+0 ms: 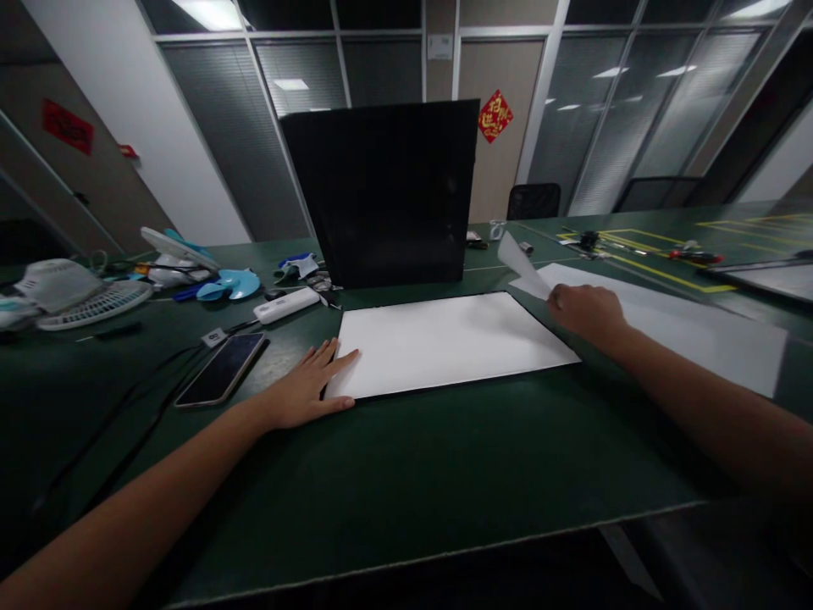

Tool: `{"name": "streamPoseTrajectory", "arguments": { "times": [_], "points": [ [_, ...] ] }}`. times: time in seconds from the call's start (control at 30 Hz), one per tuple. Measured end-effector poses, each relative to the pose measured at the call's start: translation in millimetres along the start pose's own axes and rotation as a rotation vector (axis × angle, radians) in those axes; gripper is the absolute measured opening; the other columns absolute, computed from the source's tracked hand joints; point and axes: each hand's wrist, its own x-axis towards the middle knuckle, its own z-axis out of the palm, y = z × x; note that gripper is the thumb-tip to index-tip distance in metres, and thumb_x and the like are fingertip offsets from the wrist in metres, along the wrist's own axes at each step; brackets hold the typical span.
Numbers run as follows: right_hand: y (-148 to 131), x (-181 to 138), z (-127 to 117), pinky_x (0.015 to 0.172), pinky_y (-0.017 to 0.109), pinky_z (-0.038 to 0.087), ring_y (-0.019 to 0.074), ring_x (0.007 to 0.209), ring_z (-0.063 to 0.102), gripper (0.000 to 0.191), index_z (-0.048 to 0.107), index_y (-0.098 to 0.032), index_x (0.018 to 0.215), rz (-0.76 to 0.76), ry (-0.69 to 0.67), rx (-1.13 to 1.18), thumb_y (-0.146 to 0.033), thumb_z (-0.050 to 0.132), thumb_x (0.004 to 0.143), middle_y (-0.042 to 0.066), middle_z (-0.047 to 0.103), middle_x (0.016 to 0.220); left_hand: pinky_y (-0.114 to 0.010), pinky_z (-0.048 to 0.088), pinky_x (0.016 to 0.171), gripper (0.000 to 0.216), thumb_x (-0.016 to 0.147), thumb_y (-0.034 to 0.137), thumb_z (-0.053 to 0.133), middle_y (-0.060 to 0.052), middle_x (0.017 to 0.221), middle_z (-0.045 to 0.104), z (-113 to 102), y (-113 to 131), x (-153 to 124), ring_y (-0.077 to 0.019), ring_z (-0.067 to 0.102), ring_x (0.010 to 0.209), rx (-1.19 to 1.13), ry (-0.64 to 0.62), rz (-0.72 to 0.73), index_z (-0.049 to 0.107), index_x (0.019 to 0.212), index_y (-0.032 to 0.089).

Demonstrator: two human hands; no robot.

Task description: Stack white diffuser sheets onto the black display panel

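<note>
A flat white panel with a thin black edge (445, 343) lies on the green table in front of me. Spread fingers of my left hand (314, 385) rest on its left end, partly over the border. To the right of the panel, my right hand (584, 313) is closed on the near-left part of a thin white sheet (673, 326). One corner of that sheet curls up beyond my knuckles, while the rest stretches out flat to the right, partly behind my forearm.
A large black panel (387, 195) stands upright behind the white one. On the left are a phone (222, 370), a white power strip (287, 305), cables, a blue fan blade (229, 285) and white fan parts (95, 301). Tools, including a red-handled one (695, 256), lie at the far right.
</note>
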Motion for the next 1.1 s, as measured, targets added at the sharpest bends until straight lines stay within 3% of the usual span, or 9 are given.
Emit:
{"name": "streamPoseTrajectory", "arguments": {
  "times": [0.13, 0.23, 0.4, 0.57, 0.63, 0.77, 0.83, 0.93, 1.1],
  "points": [
    [-55, -37, -16, 0.088, 0.046, 0.054, 0.0298, 0.099, 0.073, 0.043, 0.078, -0.027, 0.121, -0.527, -0.047, 0.126, -0.048, 0.046, 0.1, 0.007, 0.077, 0.119, -0.067, 0.016, 0.126, 0.101, 0.093, 0.085, 0.044, -0.012, 0.174, 0.0, -2, 2, -1, -0.0445, 0.003, 0.159, -0.009, -0.007, -0.018, 0.013, 0.17, 0.028],
    [-84, -60, -23, 0.092, 0.044, 0.056, 0.0262, 0.108, 0.072, 0.039, 0.079, -0.028, 0.121, -0.802, -0.121, 0.28, -0.045, 0.049, 0.101, 0.004, 0.076, 0.124, -0.062, 0.013, 0.129, 0.107, 0.093, 0.086, 0.041, -0.015, 0.174, 0.0, 0, 3, -1, -0.0413, 0.002, 0.16, 0.001, 0.006, -0.01, 0.006, 0.171, 0.02],
    [-98, -74, -20, 0.108, 0.051, 0.051, 0.0266, 0.126, 0.065, 0.044, 0.073, -0.028, 0.135, -0.934, -0.173, 0.449, -0.049, 0.055, 0.101, 0.005, 0.069, 0.139, -0.057, 0.011, 0.13, 0.117, 0.092, 0.086, 0.04, -0.018, 0.174, 0.001, 5, 1, 1, -0.038, 0.004, 0.161, 0.014, 0.034, 0.006, -0.008, 0.168, 0.011],
    [-95, -72, -17, 0.121, 0.048, 0.042, 0.0225, 0.144, 0.051, 0.053, 0.055, -0.033, 0.155, -1.075, -0.286, 0.541, -0.048, 0.05, 0.105, -0.001, 0.053, 0.158, -0.06, 0.011, 0.129, 0.11, 0.094, 0.084, 0.042, -0.014, 0.174, -0.002, 2, 1, 1, -0.0391, 0.002, 0.161, 0.0, 0.015, -0.001, -0.003, 0.17, 0.02],
    [-93, -69, -17, 0.121, 0.047, 0.042, 0.0231, 0.144, 0.051, 0.055, 0.054, -0.032, 0.157, -1.02, -0.24, 0.494, -0.05, 0.045, 0.106, 0.0, 0.051, 0.159, -0.063, 0.012, 0.128, 0.1, 0.095, 0.082, 0.042, -0.011, 0.174, -0.003, 2, 0, 2, -0.0408, 0.0, 0.16, 0.013, -0.002, 0.009, 0.005, 0.17, 0.027],
    [-80, -52, -12, 0.102, 0.055, 0.054, 0.0332, 0.125, 0.065, 0.061, 0.064, -0.024, 0.148, -0.523, -0.034, 0.232, -0.058, 0.037, 0.105, 0.01, 0.066, 0.143, -0.065, 0.013, 0.127, 0.097, 0.096, 0.081, 0.043, -0.01, 0.174, -0.002, 3, -2, 2, -0.0418, 0.001, 0.16, 0.021, 0.002, 0.017, 0.009, 0.17, 0.029],
    [-69, -41, -6, 0.089, 0.053, 0.058, 0.0338, 0.11, 0.071, 0.062, 0.069, -0.023, 0.142, -0.363, -0.031, 0.125, -0.058, 0.034, 0.104, 0.012, 0.073, 0.129, -0.064, 0.013, 0.128, 0.101, 0.095, 0.082, 0.044, -0.012, 0.174, -0.003, 4, -2, 2, -0.0411, 0.001, 0.16, 0.017, 0.002, 0.006, 0.006, 0.17, 0.026],
    [-55, -29, 5, 0.091, 0.048, 0.058, 0.0294, 0.103, 0.073, 0.056, 0.076, -0.026, 0.13, -0.397, -0.092, 0.126, -0.056, 0.036, 0.104, 0.008, 0.076, 0.122, -0.063, 0.012, 0.128, 0.101, 0.095, 0.082, 0.043, -0.012, 0.174, -0.003, 3, -1, 2, -0.0403, 0.001, 0.16, 0.017, -0.002, 0.002, 0.005, 0.17, 0.026],
    [-54, -23, 16, 0.113, 0.047, 0.048, 0.0252, 0.127, 0.064, 0.055, 0.071, -0.029, 0.138, -0.66, -0.134, 0.343, -0.058, 0.038, 0.104, 0.003, 0.066, 0.143, -0.065, 0.011, 0.127, 0.096, 0.096, 0.082, 0.042, -0.011, 0.174, -0.005, 0, 2, 1, -0.041, -0.002, 0.16, 0.008, -0.019, 0.01, 0.009, 0.17, 0.03]
  ]
}}
